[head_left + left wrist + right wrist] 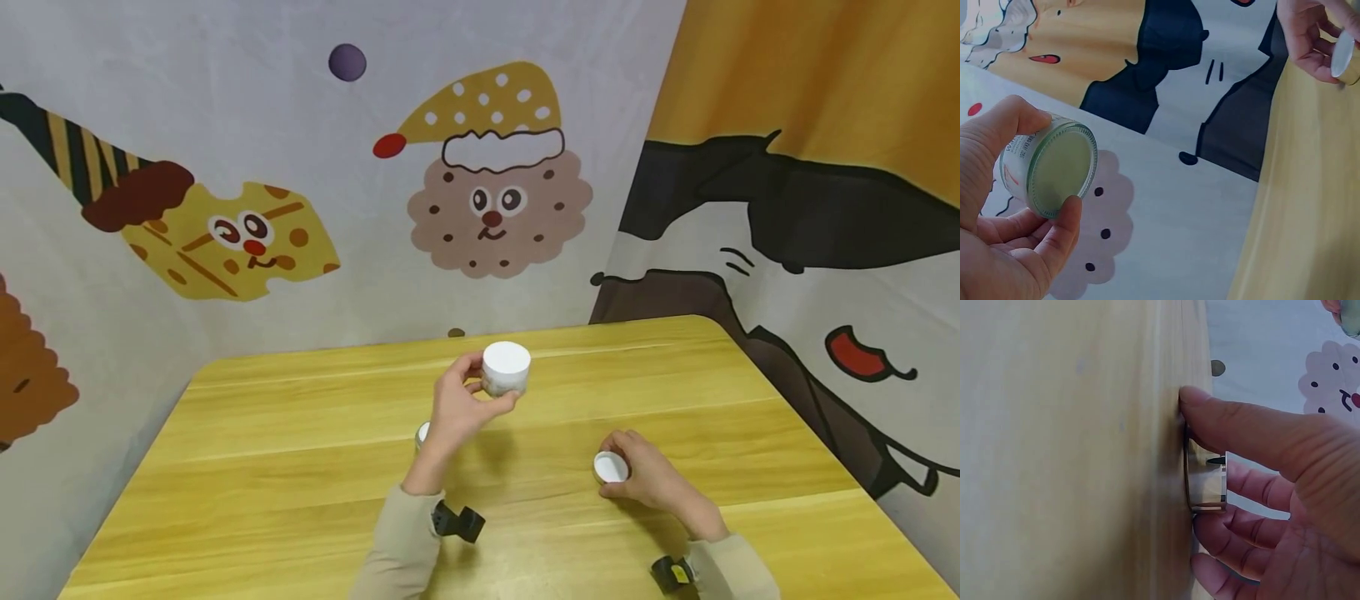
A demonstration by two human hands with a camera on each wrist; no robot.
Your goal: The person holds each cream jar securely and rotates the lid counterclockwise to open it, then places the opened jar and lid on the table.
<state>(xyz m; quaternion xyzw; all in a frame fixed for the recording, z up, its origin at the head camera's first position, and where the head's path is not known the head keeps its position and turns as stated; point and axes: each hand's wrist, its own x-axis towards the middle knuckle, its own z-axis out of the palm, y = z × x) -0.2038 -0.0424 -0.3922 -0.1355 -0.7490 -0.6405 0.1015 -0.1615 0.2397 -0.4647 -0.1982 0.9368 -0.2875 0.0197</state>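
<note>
My left hand (459, 410) holds a small glass jar (506, 368) with a white top above the far part of the table. In the left wrist view the thumb and fingers pinch the jar (1063, 172) by its sides, its pale green base facing the camera and a printed label on its wall. At the right, my right hand (651, 473) grips a small shiny gold lid (611, 467) by its rim, its white inner face up. The right wrist view shows this lid (1207, 481) at the table surface, between thumb and fingers.
A second round container (423, 433) with a white top stands on the wooden table (300, 467), partly hidden behind my left forearm. A printed cloth (360, 208) with cartoon figures hangs beyond the table's far edge. Each wrist carries a black camera (459, 522).
</note>
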